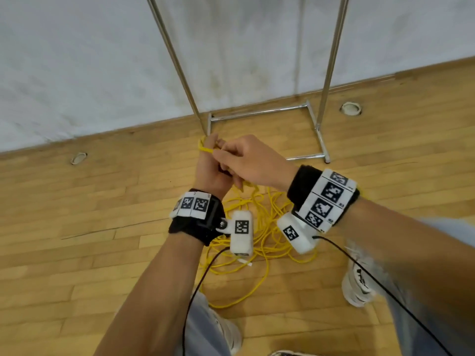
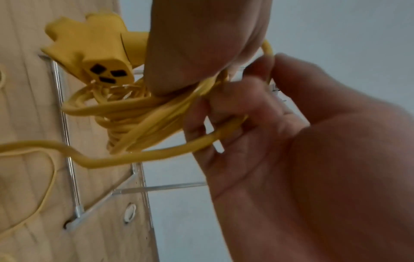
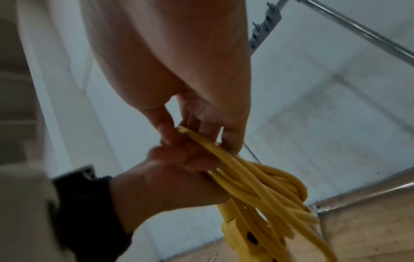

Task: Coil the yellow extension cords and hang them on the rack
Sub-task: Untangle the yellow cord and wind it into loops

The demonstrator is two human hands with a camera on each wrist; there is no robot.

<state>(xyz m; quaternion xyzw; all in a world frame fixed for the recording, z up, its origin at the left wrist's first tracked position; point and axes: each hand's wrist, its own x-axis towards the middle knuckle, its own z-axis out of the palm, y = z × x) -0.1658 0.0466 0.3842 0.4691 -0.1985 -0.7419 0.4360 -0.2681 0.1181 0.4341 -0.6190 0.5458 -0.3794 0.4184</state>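
Note:
A yellow extension cord (image 1: 259, 227) lies in a loose tangle on the wooden floor below my wrists. Both hands meet above it. My left hand (image 1: 209, 165) grips several gathered loops of the cord (image 2: 143, 122), and its yellow three-outlet socket end (image 2: 94, 51) hangs beside them. My right hand (image 1: 244, 160) pinches a strand (image 3: 201, 140) against those loops. The coiled bundle (image 3: 268, 191) hangs down from both hands in the right wrist view. The chrome rack (image 1: 259, 114) stands straight ahead against the wall.
The rack's two uprights (image 1: 177, 62) rise out of view, and its base frame (image 1: 320, 140) rests on the floor. Two round floor sockets (image 1: 78, 158) (image 1: 350, 108) sit near the grey wall. My shoes (image 1: 358, 286) stand beside the cord pile. Black camera cables (image 1: 372, 278) trail from both wrists.

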